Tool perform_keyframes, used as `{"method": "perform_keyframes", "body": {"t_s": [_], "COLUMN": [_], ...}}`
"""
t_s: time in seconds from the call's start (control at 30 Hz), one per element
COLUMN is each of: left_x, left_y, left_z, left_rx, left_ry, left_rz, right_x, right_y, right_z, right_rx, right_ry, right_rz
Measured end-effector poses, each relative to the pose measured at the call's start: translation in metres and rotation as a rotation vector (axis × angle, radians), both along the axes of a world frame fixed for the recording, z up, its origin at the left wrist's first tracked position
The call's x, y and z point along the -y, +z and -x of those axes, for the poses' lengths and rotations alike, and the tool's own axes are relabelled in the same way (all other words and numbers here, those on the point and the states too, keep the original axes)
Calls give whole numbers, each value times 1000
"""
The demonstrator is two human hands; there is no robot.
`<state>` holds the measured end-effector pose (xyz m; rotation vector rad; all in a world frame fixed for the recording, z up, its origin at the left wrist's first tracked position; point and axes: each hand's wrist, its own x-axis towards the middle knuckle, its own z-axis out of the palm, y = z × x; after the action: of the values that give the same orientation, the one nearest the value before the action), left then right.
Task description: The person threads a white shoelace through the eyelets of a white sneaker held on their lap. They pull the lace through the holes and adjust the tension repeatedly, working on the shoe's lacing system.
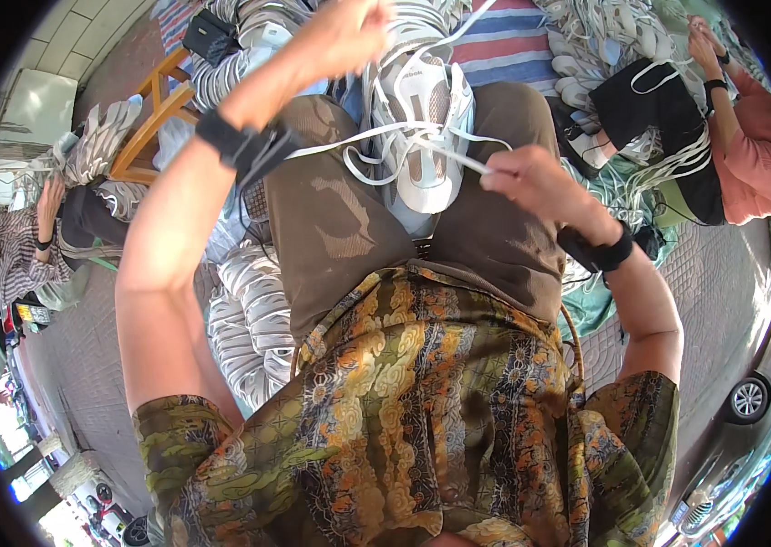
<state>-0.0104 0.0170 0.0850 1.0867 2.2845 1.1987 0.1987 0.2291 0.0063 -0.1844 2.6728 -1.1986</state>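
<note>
A white and grey sneaker [424,105] rests between my knees, its toe pointing toward me. White shoelace [363,139] lies across it in loose loops, one end running left past my left wrist. My right hand [536,185], to the right of the toe, is closed in a pinch on a taut stretch of lace that leads back to the shoe. Raised beyond the shoe on the upper left, my left hand [354,38] has its fingers curled and slightly blurred. A lace passes close by those fingers, but whether they grip it is hidden.
Bundled sneakers or shoe parts [253,314] are stacked by my left leg, with more piles [586,36] at the far right. A wooden chair frame [153,118] stands left. Co-workers sit on both sides, one in a pink top [762,169]. A striped sheet [504,46] lies ahead.
</note>
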Motion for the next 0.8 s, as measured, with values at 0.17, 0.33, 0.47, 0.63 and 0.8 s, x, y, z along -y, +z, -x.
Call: {"method": "perform_keyframes", "body": {"t_s": [0.17,0.33,0.47,0.63,0.8], "left_x": [42,44,51,64,99], "left_y": [-61,-90,-84,-60,-43], "left_z": [-32,-25,-26,-26,-19], "left_rx": [-249,64,190,126,143], "left_ry": [-87,-91,-146,-37,18], "left_rz": [419,355,360,397,388], "right_x": [-45,-58,-58,-58,-48], "right_y": [9,0,-2,-6,-8], "right_z": [3,5,1,0,5], "right_rx": [55,101,131,120,75], "right_ry": [-132,-218,-242,-309,-265], "right_rz": [417,492,590,654,488]}}
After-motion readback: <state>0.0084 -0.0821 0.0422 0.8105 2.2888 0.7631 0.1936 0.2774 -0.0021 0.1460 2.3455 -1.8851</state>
